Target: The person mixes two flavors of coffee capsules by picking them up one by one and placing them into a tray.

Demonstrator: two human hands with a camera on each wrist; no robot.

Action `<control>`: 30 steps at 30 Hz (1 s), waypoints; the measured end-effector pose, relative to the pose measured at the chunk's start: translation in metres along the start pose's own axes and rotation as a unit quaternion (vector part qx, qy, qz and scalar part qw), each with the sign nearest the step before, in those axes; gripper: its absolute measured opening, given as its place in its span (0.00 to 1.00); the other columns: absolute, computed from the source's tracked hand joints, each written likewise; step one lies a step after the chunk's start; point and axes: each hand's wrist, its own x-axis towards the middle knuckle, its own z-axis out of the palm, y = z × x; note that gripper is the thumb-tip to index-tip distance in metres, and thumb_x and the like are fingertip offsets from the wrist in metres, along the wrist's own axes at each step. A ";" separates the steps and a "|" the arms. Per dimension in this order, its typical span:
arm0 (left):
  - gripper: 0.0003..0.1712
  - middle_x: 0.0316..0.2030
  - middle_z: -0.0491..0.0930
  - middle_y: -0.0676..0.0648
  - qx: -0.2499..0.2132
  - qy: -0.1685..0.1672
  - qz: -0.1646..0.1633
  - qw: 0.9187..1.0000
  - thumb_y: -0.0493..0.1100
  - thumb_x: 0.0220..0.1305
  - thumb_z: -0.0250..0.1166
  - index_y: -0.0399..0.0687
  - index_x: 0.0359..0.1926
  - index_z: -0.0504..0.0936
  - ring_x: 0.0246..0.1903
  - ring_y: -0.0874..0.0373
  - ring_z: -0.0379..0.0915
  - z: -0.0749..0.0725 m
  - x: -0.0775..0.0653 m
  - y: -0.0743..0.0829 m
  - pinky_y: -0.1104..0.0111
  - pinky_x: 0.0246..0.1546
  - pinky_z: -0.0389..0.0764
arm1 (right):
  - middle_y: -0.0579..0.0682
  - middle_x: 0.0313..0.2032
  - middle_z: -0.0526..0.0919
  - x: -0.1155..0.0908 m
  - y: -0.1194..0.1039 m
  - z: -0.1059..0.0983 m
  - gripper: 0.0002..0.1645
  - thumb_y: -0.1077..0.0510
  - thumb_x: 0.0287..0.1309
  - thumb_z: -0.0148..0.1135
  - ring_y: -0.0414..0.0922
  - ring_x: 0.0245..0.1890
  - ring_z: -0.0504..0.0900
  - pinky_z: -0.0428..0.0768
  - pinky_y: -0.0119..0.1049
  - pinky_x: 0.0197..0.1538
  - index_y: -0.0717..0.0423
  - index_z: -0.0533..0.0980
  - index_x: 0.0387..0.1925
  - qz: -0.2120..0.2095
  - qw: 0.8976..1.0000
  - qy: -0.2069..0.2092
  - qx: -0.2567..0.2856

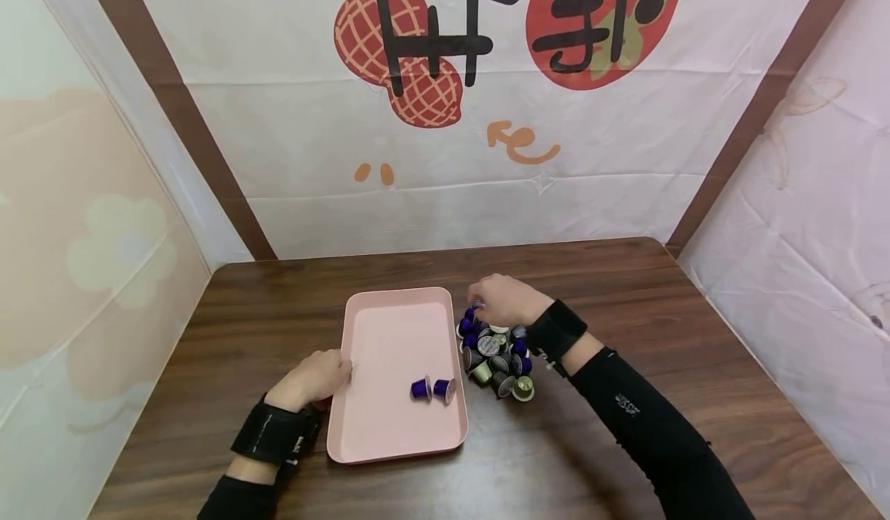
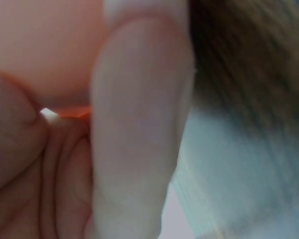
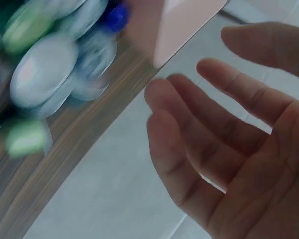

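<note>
A pink tray [image 1: 389,350] lies on the table, and two purple coffee capsules [image 1: 420,389] rest on their sides in its lower right part. My left hand [image 1: 316,377] grips the tray's left rim; in the left wrist view a finger [image 2: 142,109] fills the middle, close to the pink tray edge. Right of the tray is a heap of coffee capsules [image 1: 489,345], purple, green, grey and silver. Over the heap's far end hovers my right hand [image 1: 507,300]. The right wrist view shows its fingers [image 3: 209,144] loosely bent, the thumb apart, nothing between them.
The brown wooden table [image 1: 626,311] reaches out on both sides of the tray. A white printed cloth [image 1: 445,211] hangs behind its far edge, with further cloth walls [image 1: 799,219] at left and right.
</note>
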 end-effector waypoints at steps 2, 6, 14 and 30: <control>0.16 0.19 0.73 0.44 0.000 -0.003 -0.004 1.000 0.40 0.66 0.44 0.40 0.26 0.74 0.13 0.53 0.73 0.001 -0.001 -0.001 0.63 0.14 0.75 | 0.55 0.46 0.78 -0.005 0.014 -0.001 0.16 0.62 0.60 0.55 0.46 0.41 0.78 0.75 0.41 0.45 0.58 0.76 0.50 0.016 1.000 0.011 -0.006; 0.16 0.19 0.73 0.44 -0.005 0.000 -0.003 1.000 0.40 0.66 0.44 0.39 0.27 0.74 0.13 0.53 0.73 0.002 -0.001 -0.002 0.63 0.14 0.75 | 0.57 0.47 0.76 -0.009 0.037 0.002 0.19 0.65 0.59 0.56 0.51 0.46 0.77 0.75 0.43 0.48 0.60 0.75 0.53 0.039 0.999 0.018 -0.017; 0.16 0.19 0.73 0.44 -0.004 0.004 -0.005 1.000 0.41 0.66 0.43 0.39 0.28 0.74 0.12 0.53 0.73 0.001 -0.002 0.000 0.63 0.13 0.75 | 0.65 0.59 0.69 -0.010 0.060 0.013 0.24 0.63 0.61 0.55 0.58 0.58 0.71 0.70 0.49 0.56 0.65 0.69 0.60 0.060 0.997 -0.025 -0.032; 0.14 0.19 0.73 0.44 -0.007 0.014 -0.006 1.000 0.40 0.64 0.45 0.40 0.26 0.73 0.11 0.54 0.73 0.003 0.000 0.000 0.64 0.11 0.74 | 0.56 0.53 0.77 -0.006 0.074 0.031 0.20 0.64 0.58 0.60 0.53 0.53 0.76 0.74 0.44 0.51 0.58 0.77 0.53 0.062 0.996 -0.063 -0.018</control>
